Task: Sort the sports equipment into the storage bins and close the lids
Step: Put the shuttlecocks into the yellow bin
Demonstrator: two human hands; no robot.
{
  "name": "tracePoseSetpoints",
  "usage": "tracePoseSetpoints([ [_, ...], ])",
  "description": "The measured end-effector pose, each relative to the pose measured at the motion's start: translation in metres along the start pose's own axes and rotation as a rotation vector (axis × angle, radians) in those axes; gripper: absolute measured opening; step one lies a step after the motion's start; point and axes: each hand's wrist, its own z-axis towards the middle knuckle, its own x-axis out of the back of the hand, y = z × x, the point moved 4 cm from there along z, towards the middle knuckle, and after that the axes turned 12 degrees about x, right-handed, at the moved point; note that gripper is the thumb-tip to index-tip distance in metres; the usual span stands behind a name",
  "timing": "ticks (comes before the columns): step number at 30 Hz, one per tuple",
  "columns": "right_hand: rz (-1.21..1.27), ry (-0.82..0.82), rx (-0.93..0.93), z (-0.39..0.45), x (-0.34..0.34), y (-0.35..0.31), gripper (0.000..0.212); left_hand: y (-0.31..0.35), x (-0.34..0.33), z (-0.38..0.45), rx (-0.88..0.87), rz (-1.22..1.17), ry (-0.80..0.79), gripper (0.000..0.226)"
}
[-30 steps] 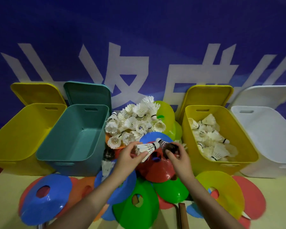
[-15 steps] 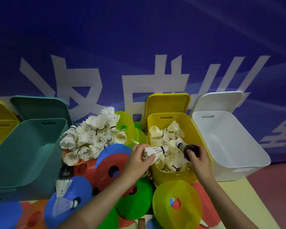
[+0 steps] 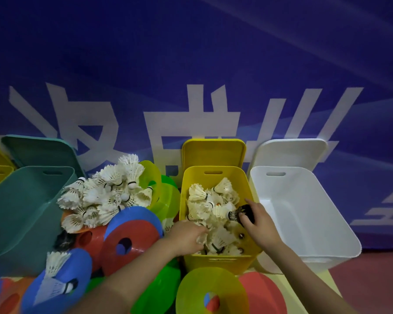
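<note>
Both hands are reaching into the yellow bin (image 3: pixel 216 260) to drop shuttlecocks.

The left hand (image 3: pixel 186 237) is pinching a white shuttlecock (image 3: pixel 201 236) low over the bin's near-left corner, apparently about to let it go; the right hand (image 3: pixel 258 225) is gripping a dark shuttlecock (image 3: pixel 241 214) at the bin's right edge, perhaps bound for the white bin (image 3: pixel 304 223) just beside it. A pile of shuttlecocks (image 3: pixel 104 196) is waiting between the bins, the cones (image 3: pixel 127 241) crowding the near floor.

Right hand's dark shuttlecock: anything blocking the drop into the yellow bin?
Nothing visible. The right hand holds the dark-feathered shuttlecock directly over the open yellow plastic bin, whose lid stands propped behind. Only white shuttlecocks lie inside below it.
</note>
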Motion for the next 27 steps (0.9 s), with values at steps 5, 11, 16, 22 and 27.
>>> tracePoseSetpoints([
  [5,-0.036,-0.022,0.056,0.005,-0.004,0.011,0.063,-0.001,-0.005,0.005,0.022,-0.040,0.082,0.038],
  [11,-0.172,-0.087,0.152,0.008,-0.015,0.022,0.052,-0.025,-0.016,-0.010,0.270,-0.665,0.523,0.040],
  [16,-0.488,-0.331,0.212,0.021,-0.027,0.020,0.056,-0.034,-0.038,-0.011,0.547,-1.130,0.325,0.046],
  [22,-0.638,-0.493,0.210,0.048,-0.042,0.018,0.054,-0.035,-0.037,-0.012,0.516,-1.211,0.324,0.045],
  [27,-0.470,-0.265,0.265,0.053,-0.038,0.006,0.061,-0.042,-0.031,-0.023,0.506,-1.300,0.307,0.042],
])
